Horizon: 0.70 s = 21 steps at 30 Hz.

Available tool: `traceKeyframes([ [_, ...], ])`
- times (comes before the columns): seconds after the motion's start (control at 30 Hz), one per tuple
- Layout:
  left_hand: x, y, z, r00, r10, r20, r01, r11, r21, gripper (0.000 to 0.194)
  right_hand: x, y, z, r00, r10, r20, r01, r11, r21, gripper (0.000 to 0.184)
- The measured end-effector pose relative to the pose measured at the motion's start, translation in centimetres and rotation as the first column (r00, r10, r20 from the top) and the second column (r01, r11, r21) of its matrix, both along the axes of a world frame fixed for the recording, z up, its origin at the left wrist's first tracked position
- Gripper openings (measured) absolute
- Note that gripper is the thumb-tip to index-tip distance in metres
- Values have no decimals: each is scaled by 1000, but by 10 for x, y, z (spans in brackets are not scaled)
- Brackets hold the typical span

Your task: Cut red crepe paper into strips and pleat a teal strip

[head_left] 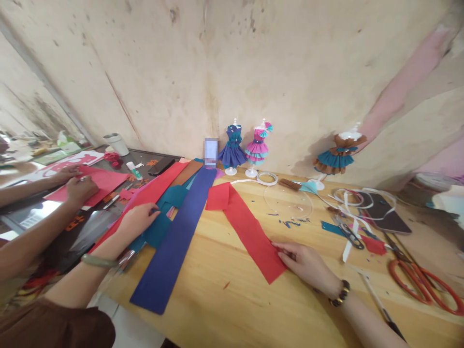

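My right hand (306, 263) lies flat on the wooden table (232, 295), fingers stretched and touching the near end of a long red paper strip (246, 224). My left hand (139, 218) rests with fingers spread on overlapping red and teal paper strips (159, 227), beside a long dark blue strip (179, 237). A green bangle sits on my left wrist, a beaded bracelet on my right.
Three small mannequins in paper dresses (232, 147) (258, 145) (339, 157) stand by the wall. Red-handled scissors (422, 280), small scissors (348, 234), white ribbon and a phone (384, 212) lie at the right. Another person's hands (78, 186) work on pink paper at the left.
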State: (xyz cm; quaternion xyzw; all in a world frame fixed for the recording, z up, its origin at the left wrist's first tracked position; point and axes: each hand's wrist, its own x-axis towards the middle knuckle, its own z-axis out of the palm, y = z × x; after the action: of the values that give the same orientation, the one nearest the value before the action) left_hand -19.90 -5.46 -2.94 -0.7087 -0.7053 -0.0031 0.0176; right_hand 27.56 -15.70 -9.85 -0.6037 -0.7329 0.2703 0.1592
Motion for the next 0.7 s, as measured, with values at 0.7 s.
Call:
traceKeyframes([
  [0.7, 17, 58, 40, 895, -105, 434, -86, 914, 397, 32, 1, 0, -2, 999, 7, -43, -7, 1000, -7, 40],
])
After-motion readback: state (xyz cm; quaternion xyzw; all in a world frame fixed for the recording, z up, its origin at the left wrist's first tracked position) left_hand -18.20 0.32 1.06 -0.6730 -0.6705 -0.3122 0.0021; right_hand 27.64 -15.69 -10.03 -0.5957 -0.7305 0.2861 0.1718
